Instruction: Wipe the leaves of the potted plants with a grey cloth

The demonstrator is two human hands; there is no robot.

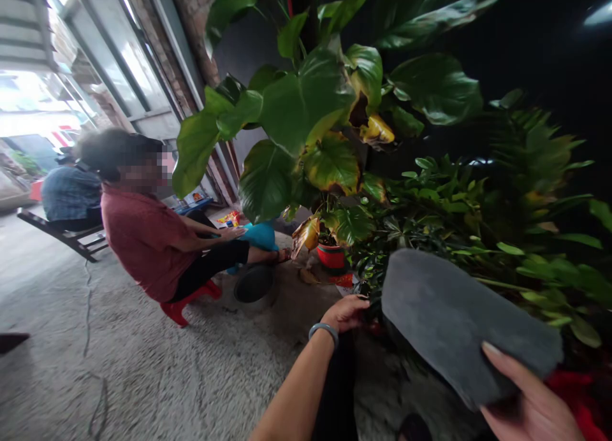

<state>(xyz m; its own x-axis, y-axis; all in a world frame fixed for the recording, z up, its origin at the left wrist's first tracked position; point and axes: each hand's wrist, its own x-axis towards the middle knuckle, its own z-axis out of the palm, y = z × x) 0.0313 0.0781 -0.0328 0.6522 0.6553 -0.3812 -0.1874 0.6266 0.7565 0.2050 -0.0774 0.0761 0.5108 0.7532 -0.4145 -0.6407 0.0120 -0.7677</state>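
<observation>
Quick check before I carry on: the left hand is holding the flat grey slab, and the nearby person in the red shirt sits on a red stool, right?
Not quite: the head view shows the right hand holding the flat grey slab. The nearby person in the red shirt does sit on a red stool.

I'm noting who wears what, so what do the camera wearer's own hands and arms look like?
Both the left hand and right hand are gloveless. A smooth, rounded grey bangle circles the left wrist. No sleeve shows on the left forearm.
</observation>
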